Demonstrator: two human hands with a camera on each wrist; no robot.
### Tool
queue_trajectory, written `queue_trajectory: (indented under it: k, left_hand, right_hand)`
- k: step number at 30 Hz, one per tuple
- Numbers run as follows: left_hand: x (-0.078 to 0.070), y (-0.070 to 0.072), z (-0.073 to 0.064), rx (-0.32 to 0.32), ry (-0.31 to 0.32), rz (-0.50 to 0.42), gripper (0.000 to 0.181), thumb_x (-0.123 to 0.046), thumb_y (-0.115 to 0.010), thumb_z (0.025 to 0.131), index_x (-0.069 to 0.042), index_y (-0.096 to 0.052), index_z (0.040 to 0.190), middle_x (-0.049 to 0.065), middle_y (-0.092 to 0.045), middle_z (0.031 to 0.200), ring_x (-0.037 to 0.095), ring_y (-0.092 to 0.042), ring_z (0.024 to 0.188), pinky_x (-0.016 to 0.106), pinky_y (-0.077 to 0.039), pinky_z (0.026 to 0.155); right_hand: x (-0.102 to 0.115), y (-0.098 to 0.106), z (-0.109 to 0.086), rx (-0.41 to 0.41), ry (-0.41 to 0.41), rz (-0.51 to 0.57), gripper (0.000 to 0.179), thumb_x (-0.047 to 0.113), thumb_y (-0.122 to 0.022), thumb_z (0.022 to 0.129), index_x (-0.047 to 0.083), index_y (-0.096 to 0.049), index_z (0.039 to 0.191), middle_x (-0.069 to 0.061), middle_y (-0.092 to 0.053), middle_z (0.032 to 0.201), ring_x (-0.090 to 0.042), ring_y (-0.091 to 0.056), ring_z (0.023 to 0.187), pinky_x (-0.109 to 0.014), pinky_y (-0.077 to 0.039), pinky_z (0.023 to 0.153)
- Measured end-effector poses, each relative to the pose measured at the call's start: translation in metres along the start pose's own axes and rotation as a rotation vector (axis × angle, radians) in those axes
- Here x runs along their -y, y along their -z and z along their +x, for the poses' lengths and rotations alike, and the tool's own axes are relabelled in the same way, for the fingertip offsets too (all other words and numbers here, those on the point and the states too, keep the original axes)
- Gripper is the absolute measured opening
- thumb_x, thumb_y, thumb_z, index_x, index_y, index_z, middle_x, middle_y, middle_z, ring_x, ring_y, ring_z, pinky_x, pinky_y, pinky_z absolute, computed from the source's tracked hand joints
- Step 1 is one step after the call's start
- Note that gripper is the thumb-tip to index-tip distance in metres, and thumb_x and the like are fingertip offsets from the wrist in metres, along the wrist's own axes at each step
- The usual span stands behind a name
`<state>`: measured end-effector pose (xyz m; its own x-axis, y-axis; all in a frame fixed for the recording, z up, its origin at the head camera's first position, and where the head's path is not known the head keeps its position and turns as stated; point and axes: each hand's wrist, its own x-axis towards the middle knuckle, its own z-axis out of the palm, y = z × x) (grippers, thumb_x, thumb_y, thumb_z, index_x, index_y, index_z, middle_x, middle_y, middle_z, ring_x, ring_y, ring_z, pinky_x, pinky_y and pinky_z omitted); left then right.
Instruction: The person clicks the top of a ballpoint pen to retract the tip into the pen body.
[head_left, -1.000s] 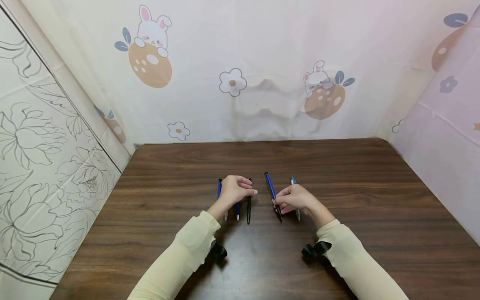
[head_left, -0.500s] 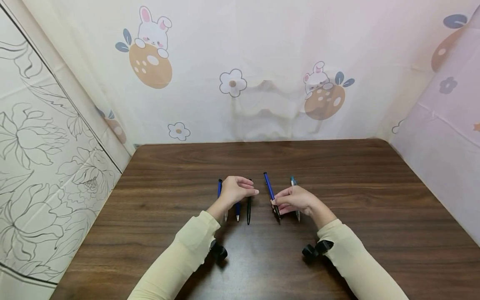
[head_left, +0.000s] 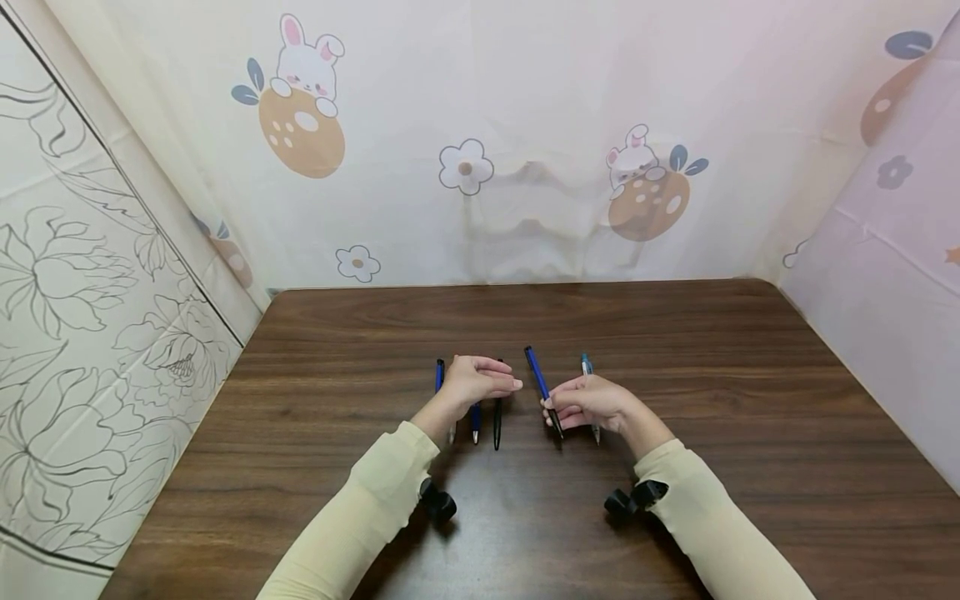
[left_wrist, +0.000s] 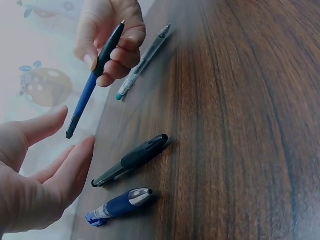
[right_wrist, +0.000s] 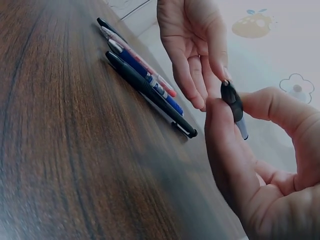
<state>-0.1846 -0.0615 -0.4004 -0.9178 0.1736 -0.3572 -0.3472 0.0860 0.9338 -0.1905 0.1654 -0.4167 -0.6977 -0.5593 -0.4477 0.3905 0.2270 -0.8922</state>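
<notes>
My right hand (head_left: 600, 402) pinches a blue pen (head_left: 537, 372) by its black grip. The left wrist view has this pen slanted above the table, tip toward the right palm. Over the row of pens on the left, my left hand (head_left: 472, 382) holds nothing. Its thumb and fingers are spread, with the blue pen's rear end near them in the left wrist view. Below the left hand lie a black pen (left_wrist: 135, 157) and a blue pen with a silver tip (left_wrist: 120, 206). Partly behind the right hand is a clear pen (left_wrist: 145, 60) with a teal end.
A clear pen with a red end (right_wrist: 137, 60) and another blue pen (head_left: 439, 375) lie further left in the row. The brown wooden table (head_left: 360, 325) ends at a patterned curtain (head_left: 405, 150). Each wrist carries a black camera.
The blue pen has shifted slightly left in my right hand, its rear end toward my left hand. My left fingertips have edged right. The other pens have stayed where they lie.
</notes>
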Motion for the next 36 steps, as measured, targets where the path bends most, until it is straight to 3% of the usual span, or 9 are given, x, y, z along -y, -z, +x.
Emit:
queue_trajectory:
  k: [4, 14, 23, 27, 32, 36]
  left_hand:
    - [0.000, 0.001, 0.002, 0.036, 0.045, -0.051, 0.041, -0.005, -0.073, 0.083, 0.008, -0.061, 0.120, 0.022, -0.070, 0.111, 0.021, -0.073, 0.094, 0.038, -0.056, 0.094]
    - [-0.005, 0.001, 0.004, 0.079, 0.083, -0.102, 0.043, -0.006, -0.071, 0.085, 0.007, -0.059, 0.124, 0.022, -0.066, 0.120, 0.027, -0.068, 0.108, 0.035, -0.055, 0.096]
    - [-0.002, 0.000, 0.011, 0.095, 0.127, -0.209, 0.044, -0.011, -0.066, 0.090, 0.009, -0.053, 0.128, 0.026, -0.061, 0.127, 0.033, -0.062, 0.118, 0.036, -0.053, 0.099]
    - [-0.001, 0.000, 0.013, 0.096, 0.123, -0.247, 0.043, -0.017, -0.063, 0.093, 0.008, -0.054, 0.128, 0.026, -0.061, 0.126, 0.032, -0.063, 0.117, 0.036, -0.053, 0.099]
    - [-0.002, -0.002, 0.016, 0.091, 0.124, -0.367, 0.040, -0.017, -0.058, 0.097, 0.009, -0.055, 0.127, 0.030, -0.057, 0.131, 0.034, -0.060, 0.120, 0.040, -0.050, 0.102]
    - [-0.004, -0.003, 0.017, 0.081, 0.133, -0.480, 0.047, -0.019, -0.053, 0.099, 0.012, -0.047, 0.133, 0.033, -0.050, 0.135, 0.040, -0.052, 0.127, 0.042, -0.045, 0.107]
  right_hand:
    - [0.000, 0.000, -0.001, 0.052, 0.003, 0.040, 0.022, 0.008, -0.053, 0.094, -0.006, -0.065, 0.107, 0.001, -0.075, 0.083, -0.008, -0.071, 0.080, -0.023, -0.060, 0.074]
    - [0.003, -0.003, 0.001, 0.112, 0.019, 0.086, 0.016, 0.004, -0.052, 0.093, 0.003, -0.067, 0.097, 0.000, -0.074, 0.086, -0.011, -0.072, 0.082, -0.026, -0.060, 0.077]
    - [0.004, -0.009, 0.000, 0.129, 0.023, 0.126, 0.017, 0.002, -0.053, 0.093, 0.005, -0.070, 0.093, -0.001, -0.074, 0.086, -0.012, -0.072, 0.082, -0.027, -0.060, 0.078]
    - [0.005, -0.011, 0.000, 0.123, 0.029, 0.109, 0.016, 0.004, -0.054, 0.094, -0.002, -0.067, 0.100, -0.001, -0.074, 0.087, -0.012, -0.072, 0.083, -0.028, -0.060, 0.078]
    - [0.005, -0.016, -0.001, 0.115, 0.038, 0.089, 0.027, 0.006, -0.055, 0.094, -0.014, -0.059, 0.112, -0.001, -0.074, 0.088, -0.012, -0.072, 0.084, -0.029, -0.060, 0.078]
    - [0.005, -0.019, -0.001, 0.120, 0.043, 0.096, 0.018, 0.007, -0.055, 0.094, -0.005, -0.065, 0.104, -0.001, -0.074, 0.088, -0.012, -0.072, 0.084, -0.028, -0.060, 0.078]
